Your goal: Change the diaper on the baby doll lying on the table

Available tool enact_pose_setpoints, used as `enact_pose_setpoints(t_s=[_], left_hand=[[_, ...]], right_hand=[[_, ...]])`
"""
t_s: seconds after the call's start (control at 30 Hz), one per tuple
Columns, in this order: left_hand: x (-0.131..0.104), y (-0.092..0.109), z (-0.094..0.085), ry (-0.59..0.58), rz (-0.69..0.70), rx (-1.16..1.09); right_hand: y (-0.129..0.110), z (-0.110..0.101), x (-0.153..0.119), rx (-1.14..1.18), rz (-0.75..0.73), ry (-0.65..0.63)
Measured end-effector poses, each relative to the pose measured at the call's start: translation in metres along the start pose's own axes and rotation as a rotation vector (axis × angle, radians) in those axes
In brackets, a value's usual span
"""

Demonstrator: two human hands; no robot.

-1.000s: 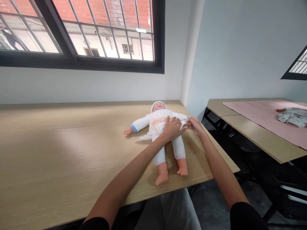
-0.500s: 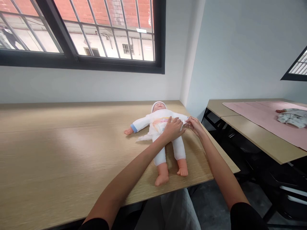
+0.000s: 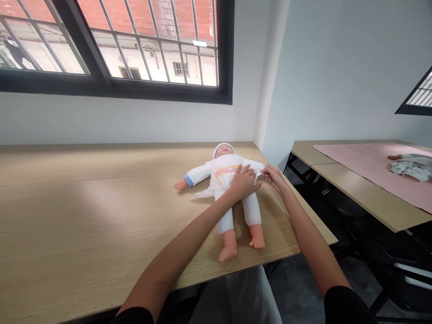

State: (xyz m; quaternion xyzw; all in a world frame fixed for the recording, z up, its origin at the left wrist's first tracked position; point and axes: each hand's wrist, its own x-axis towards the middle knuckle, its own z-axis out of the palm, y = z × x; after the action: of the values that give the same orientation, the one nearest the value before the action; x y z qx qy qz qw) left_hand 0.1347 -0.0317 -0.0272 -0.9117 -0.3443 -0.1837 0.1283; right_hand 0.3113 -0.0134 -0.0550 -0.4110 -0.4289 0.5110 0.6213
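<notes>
A baby doll (image 3: 224, 226) in white clothes and a cap lies on its back on the wooden table (image 3: 101, 225), feet toward me. Round its middle is a white diaper (image 3: 221, 176) with a coloured print on the front; one side flap of it spreads out on the table at the left. My left hand (image 3: 243, 181) lies across the diaper's front with the fingers stretched out, pressing on the doll's belly. At the doll's right-hand side in view, my right hand (image 3: 274, 177) pinches the edge of the diaper between thumb and fingers.
A second table (image 3: 367, 198) stands to the right across a gap, with a pink mat (image 3: 357, 164) on it. Patterned clothing (image 3: 413, 166), apparently on another doll, lies on that mat. Behind my table are a wall and a barred window (image 3: 158, 45).
Both hands stay at the same places on the diaper. The doll has not visibly moved; the view has shifted very slightly.
</notes>
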Motion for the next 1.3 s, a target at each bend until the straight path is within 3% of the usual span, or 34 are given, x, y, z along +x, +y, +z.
enact_pose_setpoints(t_s=[0.47, 0.83, 1.0, 1.3], left_hand=[[-0.001, 0.003, -0.003, 0.026, 0.012, -0.025], [0.000, 0.003, 0.006, 0.085, -0.012, 0.102], [0.000, 0.014, 0.001, 0.154, 0.010, 0.244], [-0.004, 0.034, 0.000, 0.073, -0.062, 0.254]], right_hand=[[-0.002, 0.002, -0.002, 0.055, -0.011, -0.023], [-0.003, 0.004, -0.003, 0.068, 0.019, -0.004], [-0.005, 0.008, -0.005, 0.061, 0.007, 0.006], [-0.011, 0.022, -0.008, -0.031, -0.062, 0.003]])
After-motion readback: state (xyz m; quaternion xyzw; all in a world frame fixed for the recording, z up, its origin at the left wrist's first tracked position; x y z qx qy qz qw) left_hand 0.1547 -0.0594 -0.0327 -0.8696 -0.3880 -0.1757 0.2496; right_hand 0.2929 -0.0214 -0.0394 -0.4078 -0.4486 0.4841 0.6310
